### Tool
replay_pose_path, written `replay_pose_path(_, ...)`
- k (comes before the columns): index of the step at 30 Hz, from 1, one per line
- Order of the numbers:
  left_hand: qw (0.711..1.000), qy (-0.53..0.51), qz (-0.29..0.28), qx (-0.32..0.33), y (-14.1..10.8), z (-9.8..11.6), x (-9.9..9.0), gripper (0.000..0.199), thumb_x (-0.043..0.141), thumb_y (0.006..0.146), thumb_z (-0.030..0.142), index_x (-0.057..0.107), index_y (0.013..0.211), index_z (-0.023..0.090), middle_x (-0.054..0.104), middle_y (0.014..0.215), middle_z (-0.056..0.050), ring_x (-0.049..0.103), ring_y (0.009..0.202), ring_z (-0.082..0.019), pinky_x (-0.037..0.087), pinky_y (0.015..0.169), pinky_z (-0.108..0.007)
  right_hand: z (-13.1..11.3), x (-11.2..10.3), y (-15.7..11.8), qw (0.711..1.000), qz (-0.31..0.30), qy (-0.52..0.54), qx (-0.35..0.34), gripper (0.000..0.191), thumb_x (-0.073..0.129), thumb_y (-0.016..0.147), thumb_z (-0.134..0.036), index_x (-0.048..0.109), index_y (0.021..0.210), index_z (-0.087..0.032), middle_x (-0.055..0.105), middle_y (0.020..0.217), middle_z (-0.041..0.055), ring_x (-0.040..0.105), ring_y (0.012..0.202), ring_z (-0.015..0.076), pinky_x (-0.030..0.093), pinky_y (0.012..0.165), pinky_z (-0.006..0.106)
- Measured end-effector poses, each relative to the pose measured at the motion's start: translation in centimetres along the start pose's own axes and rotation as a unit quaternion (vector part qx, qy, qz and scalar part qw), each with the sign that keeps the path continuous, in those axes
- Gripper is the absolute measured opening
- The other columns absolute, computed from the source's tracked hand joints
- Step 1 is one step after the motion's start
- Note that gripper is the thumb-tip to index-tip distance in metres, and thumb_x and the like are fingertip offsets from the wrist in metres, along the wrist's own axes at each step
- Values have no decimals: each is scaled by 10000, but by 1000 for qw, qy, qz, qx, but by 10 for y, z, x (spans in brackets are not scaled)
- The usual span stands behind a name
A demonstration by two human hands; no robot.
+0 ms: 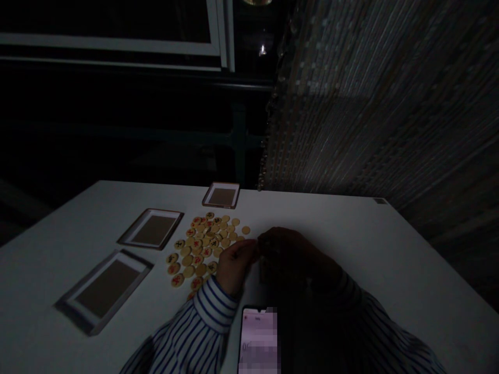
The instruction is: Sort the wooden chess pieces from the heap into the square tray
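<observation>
Round pieces [197, 244] lie beside the left hand [234, 264]; the shadowed right hand [295, 254] is near it; either's grip I cannot tell.

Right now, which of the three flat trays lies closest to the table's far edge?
The smallest-looking tray, just beyond the round pieces. The other two, the middle tray and the nearest tray, lie left of the pieces, farther from that edge.

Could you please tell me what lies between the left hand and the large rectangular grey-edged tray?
Round wood-coloured pieces, some marked red or black, in the head view.
</observation>
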State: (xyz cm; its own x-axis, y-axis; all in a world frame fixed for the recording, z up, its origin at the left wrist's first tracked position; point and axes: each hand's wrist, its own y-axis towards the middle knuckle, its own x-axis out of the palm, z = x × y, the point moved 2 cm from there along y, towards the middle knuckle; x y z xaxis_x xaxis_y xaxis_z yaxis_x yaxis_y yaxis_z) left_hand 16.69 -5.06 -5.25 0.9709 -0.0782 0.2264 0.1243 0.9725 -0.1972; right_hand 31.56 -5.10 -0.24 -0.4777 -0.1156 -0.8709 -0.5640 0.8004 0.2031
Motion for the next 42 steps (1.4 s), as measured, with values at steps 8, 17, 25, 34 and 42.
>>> replay_pose_path(8,994,99,-1,55,0,5,-2,245,610,639,329,674,784,143,685,762,-64,615,725,-168,472,691,-274,1,-9,-1,997,-38,-45,50,190,481,788,-264,614,885,-168,640,894,76,578,814,153,430,721,269)
replay_pose_path(17,985,155,30,75,1,4,-6,212,600,638,290,669,785,154,681,732,-51,611,707,-175,468,677,-281,5,-5,-1,977,-105,-141,120,225,530,735,-318,638,871,-174,658,869,84,605,782,195,443,663,274)
replay_pose_path(25,975,195,22,103,1,5,-6,205,564,669,274,667,806,162,683,756,-48,610,733,-177,465,704,-288,7,13,0,967,-130,-200,90,296,504,727,-439,636,773,-179,662,788,90,613,698,220,434,581,282)
replay_pose_path(34,975,198,35,96,0,5,-6,199,572,652,274,670,793,173,683,731,-42,611,719,-181,467,689,-290,4,16,-3,972,-123,-186,80,320,517,712,-441,607,854,-170,640,801,90,592,739,190,409,639,267)
replay_pose_path(42,979,179,29,96,2,2,-7,198,586,644,278,674,788,174,684,748,-43,610,735,-182,460,707,-288,9,14,0,969,-143,-177,98,281,518,740,-406,618,873,-179,643,827,90,599,759,188,416,645,254)
